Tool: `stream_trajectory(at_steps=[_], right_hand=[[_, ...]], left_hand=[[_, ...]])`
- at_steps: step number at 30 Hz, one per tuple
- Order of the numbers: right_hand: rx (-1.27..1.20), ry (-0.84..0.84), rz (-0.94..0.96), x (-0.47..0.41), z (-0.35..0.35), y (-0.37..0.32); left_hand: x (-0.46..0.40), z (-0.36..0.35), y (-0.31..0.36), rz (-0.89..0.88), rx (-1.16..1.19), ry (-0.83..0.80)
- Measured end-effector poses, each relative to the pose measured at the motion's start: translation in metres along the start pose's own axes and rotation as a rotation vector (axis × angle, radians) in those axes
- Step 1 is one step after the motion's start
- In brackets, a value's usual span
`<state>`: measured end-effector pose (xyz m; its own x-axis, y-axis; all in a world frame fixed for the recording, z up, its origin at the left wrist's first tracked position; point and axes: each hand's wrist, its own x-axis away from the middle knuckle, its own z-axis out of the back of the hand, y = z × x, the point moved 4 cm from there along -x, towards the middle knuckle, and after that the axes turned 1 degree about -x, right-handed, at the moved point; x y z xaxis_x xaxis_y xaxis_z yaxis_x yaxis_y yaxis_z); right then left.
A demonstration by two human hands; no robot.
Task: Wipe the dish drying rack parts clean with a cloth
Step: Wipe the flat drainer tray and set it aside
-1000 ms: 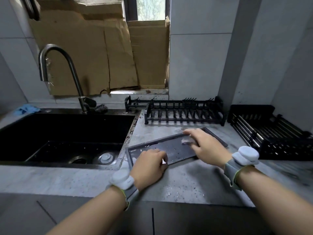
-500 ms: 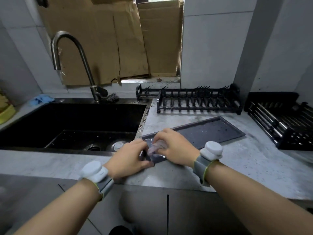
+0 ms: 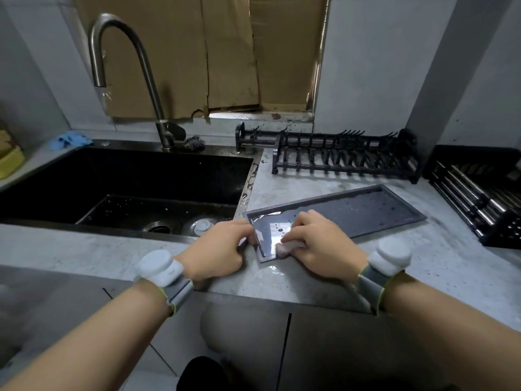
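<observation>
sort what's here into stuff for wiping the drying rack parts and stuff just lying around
For the job:
drip tray
cloth under the right hand
left hand gripping the tray's corner
plate rack
roll-up rack

Lying about:
blue glove
steel scourer
faucet
cardboard

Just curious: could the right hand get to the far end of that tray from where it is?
Probably yes: the tray lies bare beyond the right hand, nothing in between.

Dim, soft daylight; glare on the wet dark grey rectangular plastic tray (image 3: 363, 211); wide-angle bending, edges slightly blurred.
</observation>
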<state>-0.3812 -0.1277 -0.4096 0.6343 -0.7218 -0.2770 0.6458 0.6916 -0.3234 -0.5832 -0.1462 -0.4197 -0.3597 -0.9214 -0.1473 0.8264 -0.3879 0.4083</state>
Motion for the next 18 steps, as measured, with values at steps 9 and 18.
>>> stream_trajectory(at_steps=[9, 18], right_hand=[[-0.126, 0.012, 0.055, -0.008, -0.032, -0.033], [0.033, -0.039, -0.132, 0.001, 0.01, 0.015]], left_hand=[[-0.004, 0.002, 0.008, 0.013, -0.068, 0.003], [-0.004, -0.004, 0.015, -0.029, -0.153, 0.083]])
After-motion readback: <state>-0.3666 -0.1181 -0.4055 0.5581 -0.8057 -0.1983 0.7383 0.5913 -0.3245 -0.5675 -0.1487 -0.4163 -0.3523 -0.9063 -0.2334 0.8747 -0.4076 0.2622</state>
